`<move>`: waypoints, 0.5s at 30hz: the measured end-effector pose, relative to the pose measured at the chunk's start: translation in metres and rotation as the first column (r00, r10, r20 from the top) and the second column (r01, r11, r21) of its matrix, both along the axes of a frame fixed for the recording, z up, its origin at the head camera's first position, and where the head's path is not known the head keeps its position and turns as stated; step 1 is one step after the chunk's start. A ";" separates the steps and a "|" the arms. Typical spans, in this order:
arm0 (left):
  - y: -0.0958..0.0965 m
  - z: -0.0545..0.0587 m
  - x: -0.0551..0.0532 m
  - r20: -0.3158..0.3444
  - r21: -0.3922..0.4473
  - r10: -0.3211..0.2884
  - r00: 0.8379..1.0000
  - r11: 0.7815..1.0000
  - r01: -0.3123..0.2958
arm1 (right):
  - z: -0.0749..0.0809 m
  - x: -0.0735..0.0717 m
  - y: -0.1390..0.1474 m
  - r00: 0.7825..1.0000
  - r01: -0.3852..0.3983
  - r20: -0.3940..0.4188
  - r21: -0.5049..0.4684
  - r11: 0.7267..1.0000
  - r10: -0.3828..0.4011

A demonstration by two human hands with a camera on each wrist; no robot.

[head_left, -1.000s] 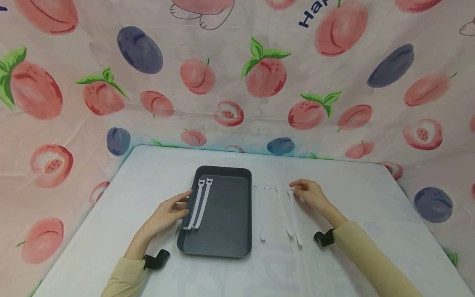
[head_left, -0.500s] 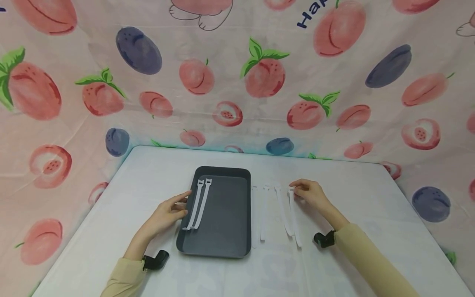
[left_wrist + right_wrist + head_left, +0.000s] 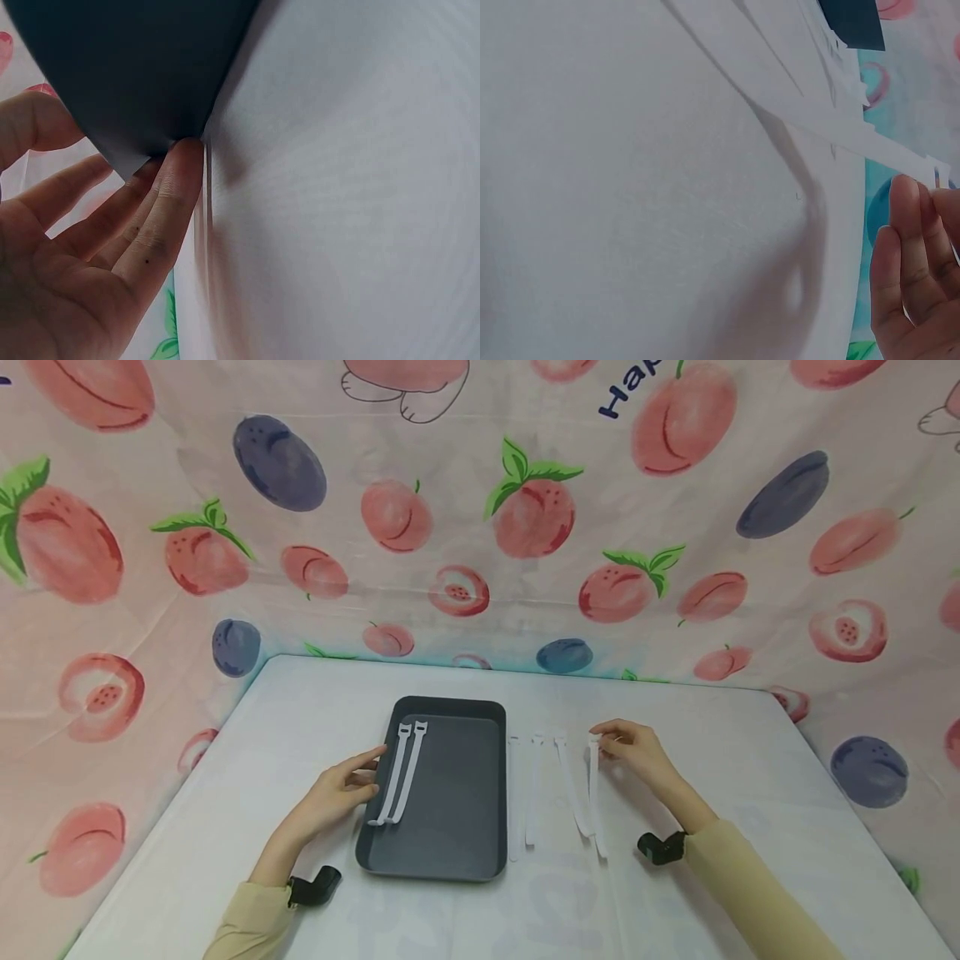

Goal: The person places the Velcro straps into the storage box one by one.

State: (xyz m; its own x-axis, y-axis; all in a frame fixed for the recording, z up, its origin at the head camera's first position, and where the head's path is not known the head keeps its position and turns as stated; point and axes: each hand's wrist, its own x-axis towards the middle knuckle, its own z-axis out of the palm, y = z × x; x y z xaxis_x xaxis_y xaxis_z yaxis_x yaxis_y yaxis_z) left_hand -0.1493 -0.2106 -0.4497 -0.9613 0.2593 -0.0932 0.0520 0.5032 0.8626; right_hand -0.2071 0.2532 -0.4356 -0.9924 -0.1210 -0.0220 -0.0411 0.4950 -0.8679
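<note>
My right hand [image 3: 636, 753] pinches the slotted head of a white hook-and-loop cable tie [image 3: 594, 785] between thumb and finger. In the right wrist view the held cable tie [image 3: 840, 133] rises at a slant, its head end lifted off the table and its tail trailing low. Left of it lie 3 more white cable ties [image 3: 533, 793] side by side. A dark grey tray [image 3: 465, 852] holds 2 like ties [image 3: 411, 777] along its left side. My left hand [image 3: 332, 797] rests at the tray's left rim, fingers extended; in the left wrist view its fingertips [image 3: 186, 161] touch the tray's outer wall.
Everything lies on a white-covered table [image 3: 315, 710]. A fruit-printed cloth [image 3: 465, 485] hangs behind and at the sides. A black wrist camera sits on each wrist, the left one [image 3: 317, 887] near the tray's lower left corner.
My right hand has moved slightly right and drawn up the head of the cable tie, which now stands straighter. The left hand and tray stay where they were.
</note>
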 end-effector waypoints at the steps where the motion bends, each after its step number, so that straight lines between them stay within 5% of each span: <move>1: 0.000 0.000 0.000 0.000 0.000 0.001 1.000 1.000 -0.001 | 0.001 0.001 0.000 1.000 -0.001 0.000 0.004 1.000 0.001; 15: 0.000 0.000 0.000 -0.007 -0.019 0.003 1.000 1.000 -0.003 | 0.011 0.015 0.002 1.000 0.023 -0.018 -0.009 1.000 -0.024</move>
State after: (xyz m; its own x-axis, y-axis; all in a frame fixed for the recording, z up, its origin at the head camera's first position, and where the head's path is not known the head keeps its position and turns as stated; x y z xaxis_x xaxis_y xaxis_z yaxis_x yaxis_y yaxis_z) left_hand -0.1492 -0.2105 -0.4500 -0.9626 0.2550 -0.0912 0.0569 0.5197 0.8525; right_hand -0.1918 0.2553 -0.4245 -0.9952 -0.0978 -0.0035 -0.0449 0.4886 -0.8714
